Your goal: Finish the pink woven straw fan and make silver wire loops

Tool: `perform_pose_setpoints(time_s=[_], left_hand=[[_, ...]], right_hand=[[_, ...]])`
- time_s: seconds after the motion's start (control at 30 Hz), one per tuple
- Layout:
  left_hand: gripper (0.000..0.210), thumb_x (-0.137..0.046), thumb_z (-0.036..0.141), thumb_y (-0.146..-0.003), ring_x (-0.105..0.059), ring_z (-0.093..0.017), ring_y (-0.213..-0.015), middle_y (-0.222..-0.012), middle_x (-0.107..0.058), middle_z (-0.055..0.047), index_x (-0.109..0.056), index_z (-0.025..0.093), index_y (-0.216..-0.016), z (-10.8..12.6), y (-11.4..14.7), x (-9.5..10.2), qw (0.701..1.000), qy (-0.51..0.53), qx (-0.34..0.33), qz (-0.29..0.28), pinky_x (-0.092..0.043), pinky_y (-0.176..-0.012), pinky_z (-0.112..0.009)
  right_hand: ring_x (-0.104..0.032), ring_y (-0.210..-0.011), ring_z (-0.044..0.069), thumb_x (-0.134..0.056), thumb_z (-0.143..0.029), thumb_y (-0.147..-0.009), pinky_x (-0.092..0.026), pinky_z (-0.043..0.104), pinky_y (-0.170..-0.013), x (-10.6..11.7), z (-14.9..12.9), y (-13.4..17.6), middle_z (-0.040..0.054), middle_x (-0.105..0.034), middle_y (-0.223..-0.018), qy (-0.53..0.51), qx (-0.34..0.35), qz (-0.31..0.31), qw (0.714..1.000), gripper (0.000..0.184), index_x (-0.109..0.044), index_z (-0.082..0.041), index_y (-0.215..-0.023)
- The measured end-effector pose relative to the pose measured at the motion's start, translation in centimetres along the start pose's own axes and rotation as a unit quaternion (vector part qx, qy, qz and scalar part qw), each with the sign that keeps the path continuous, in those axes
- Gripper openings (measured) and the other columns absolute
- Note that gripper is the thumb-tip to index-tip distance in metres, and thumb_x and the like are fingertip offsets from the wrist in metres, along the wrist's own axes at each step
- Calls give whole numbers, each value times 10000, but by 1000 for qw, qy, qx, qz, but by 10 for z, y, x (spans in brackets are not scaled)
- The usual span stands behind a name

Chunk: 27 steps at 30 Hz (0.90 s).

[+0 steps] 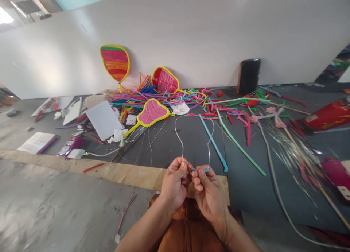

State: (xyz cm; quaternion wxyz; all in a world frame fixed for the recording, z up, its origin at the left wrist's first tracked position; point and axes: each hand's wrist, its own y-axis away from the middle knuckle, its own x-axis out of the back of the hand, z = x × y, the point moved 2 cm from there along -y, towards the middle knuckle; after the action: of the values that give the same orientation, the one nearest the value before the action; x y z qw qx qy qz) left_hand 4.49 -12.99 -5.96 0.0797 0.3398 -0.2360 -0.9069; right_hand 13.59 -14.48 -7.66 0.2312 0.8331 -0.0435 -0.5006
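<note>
Before you lies a dark mat (169, 146) spread on the grey floor (54, 208), with a strip of brown cardboard (120, 171) along its near edge. On the mat you have a heap of coloured tubes (153, 95), a pink and yellow fan (151, 113), a white board (103, 119), a long blue tube (213, 142) and a long green tube (240, 146). A white booklet (37, 142) lies at your far left.
</note>
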Motion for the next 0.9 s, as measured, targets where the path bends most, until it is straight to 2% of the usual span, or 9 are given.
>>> perform_pose_setpoints(time_s=[0.17, 0.4, 0.6, 0.9], left_hand=[[310, -767, 327, -648, -408, -19, -459, -637, -558, 31, -519, 146, -689, 3, -1, -1, 1000, -7, 3, -9, -269, -417, -134], [206, -674, 313, -761, -388, -37, -517, -576, -437, 44, -580, 131, -747, 3, -3, 6, 1000, 11, -3, -25, -325, -490, -148], [217, -673, 294, -759, -372, -37, -527, -673, -487, 29, -531, 141, -699, 5, -6, 7, 999, 0, -13, -31, -310, -479, -158], [261, -711, 311, -709, -366, -33, -501, -665, -501, 34, -511, 143, -690, 6, -10, 7, 999, -15, -15, -37, -296, -492, -171]], right_hand=[[-523, -477, 32, -807, -241, -625, -422, 86, -424, 3, 1, -2, 3, -651, -626, 10, 3, 5, 1000, 197, -643, -178, -715], [-534, -491, 37, -808, -247, -623, -421, 91, -431, 4, 1, -6, 0, -654, -627, 39, 23, 7, 999, 197, -646, -179, -712], [-541, -497, 37, -811, -252, -617, -426, 94, -439, 4, 3, -7, -5, -658, -633, 50, 26, 13, 998, 209, -638, -180, -708], [-543, -498, 29, -808, -255, -626, -421, 86, -449, 4, 2, -7, -6, -658, -640, 45, 21, 11, 999, 215, -625, -183, -712]])
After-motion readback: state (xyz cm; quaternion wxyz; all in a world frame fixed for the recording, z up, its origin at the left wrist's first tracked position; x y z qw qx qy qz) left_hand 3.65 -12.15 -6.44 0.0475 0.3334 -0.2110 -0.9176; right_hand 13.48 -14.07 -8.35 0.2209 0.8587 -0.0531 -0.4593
